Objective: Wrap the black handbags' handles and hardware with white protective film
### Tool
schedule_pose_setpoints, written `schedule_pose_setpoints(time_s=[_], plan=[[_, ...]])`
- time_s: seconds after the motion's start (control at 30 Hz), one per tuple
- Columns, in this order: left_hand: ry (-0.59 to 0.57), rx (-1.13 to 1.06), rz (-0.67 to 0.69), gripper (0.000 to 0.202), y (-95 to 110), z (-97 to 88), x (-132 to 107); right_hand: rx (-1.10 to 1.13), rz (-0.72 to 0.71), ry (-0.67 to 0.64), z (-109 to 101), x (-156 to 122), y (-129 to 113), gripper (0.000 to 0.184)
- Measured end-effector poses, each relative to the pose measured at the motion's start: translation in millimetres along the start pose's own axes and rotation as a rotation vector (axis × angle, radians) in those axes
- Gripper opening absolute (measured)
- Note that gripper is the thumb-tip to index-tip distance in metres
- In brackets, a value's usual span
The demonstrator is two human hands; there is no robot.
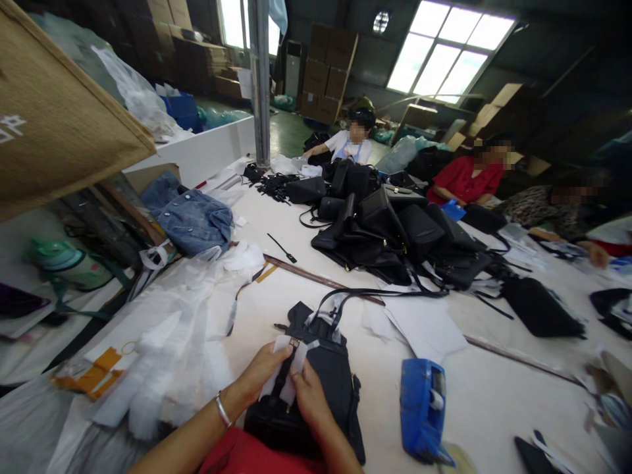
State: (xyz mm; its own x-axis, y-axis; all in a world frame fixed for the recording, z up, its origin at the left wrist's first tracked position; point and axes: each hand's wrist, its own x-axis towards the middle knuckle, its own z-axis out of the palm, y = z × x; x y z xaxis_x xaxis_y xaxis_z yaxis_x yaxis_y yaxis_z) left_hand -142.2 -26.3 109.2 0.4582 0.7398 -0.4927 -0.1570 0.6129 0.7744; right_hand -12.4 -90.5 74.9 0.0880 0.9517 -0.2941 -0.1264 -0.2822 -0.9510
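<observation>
Left-hand grip [263,370] narrow, thumb pressing one side of a thin white sheet [299,361]; right-hand grip [312,397] narrow too, thumb on the sheet's other side. Fingertips underneath are hidden from me. Between the thumbs I see a slim black strap [282,376] with a small metal buckle [295,342], the sheet showing on both sides of it. All this lies over a black soft-sided bag [332,370], flat on the pale worktop [380,408], lower centre of the frame; its long thin handles loop toward the centre.

Around it, from my head view: blue plastic tape dispenser [413,408] at lower right, apart from the bag. Crumpled translucent white wrapping [162,362] at lower left. Blue denim garment [197,220] left of centre. Large heap of black bags [380,227] above centre. Co-worker in a red top [464,179], upper right, seated beyond the heap.
</observation>
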Motion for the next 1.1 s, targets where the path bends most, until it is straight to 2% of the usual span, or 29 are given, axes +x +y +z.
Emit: schedule_pose_setpoints(time_s=[0.1, 0.2, 0.27, 0.4, 0.47, 0.6, 0.77, 0.83, 0.9, 0.97, 1.03, 1.1], plan=[[0.002, -0.034, -0.017, 0.043, -0.5, 0.7, -1.2, -0.027, 0.056, -0.131, -20.4, 0.0, -15.9, 0.04], [-0.012, -0.046, -0.008, 0.042, 0.1, 0.1, -2.3, 0.033, 0.117, -0.032, -38.0, 5.4, -26.3, 0.042], [-0.036, -0.044, -0.018, 0.045, -1.2, -0.2, -1.5, 0.053, 0.116, 0.01, -41.1, 9.9, -29.6, 0.045], [-0.055, 0.051, -0.014, 0.05, -11.4, 2.1, 5.4, 0.109, 0.085, -0.157, -26.4, 14.8, -34.6, 0.046], [-0.029, 0.171, 0.048, 0.049, -17.1, 4.3, 9.7, 0.129, 0.067, -0.167, -16.7, 16.0, -36.4, 0.046], [-0.042, 0.316, 0.146, 0.046, -17.8, 5.9, 12.4, 0.136, 0.057, -0.095, -12.4, 19.9, -34.1, 0.045], [-0.22, 0.173, -0.002, 0.043, -6.3, 0.8, 3.6, 0.109, 0.096, -0.016, -21.0, 23.3, -27.5, 0.037], [-0.268, 0.21, 0.041, 0.045, -5.2, 1.1, 0.5, 0.022, 0.079, 0.027, -18.7, 23.1, -27.8, 0.031], [-0.251, 0.324, 0.178, 0.048, -8.5, 3.7, -0.3, -0.173, 0.0, 0.116, -13.6, 22.2, -30.5, 0.022], [-0.187, 0.419, 0.288, 0.044, -15.4, 6.7, 1.4, -0.392, -0.105, 0.226, -9.1, 21.1, -34.2, 0.015], [-0.135, 0.443, 0.276, 0.04, -23.9, 7.6, 4.5, -0.475, -0.145, 0.247, -8.9, 20.3, -36.9, 0.014], [-0.135, 0.388, 0.185, 0.047, -30.6, 5.8, 8.0, -0.34, -0.09, 0.14, -13.4, 20.0, -37.6, 0.018]])
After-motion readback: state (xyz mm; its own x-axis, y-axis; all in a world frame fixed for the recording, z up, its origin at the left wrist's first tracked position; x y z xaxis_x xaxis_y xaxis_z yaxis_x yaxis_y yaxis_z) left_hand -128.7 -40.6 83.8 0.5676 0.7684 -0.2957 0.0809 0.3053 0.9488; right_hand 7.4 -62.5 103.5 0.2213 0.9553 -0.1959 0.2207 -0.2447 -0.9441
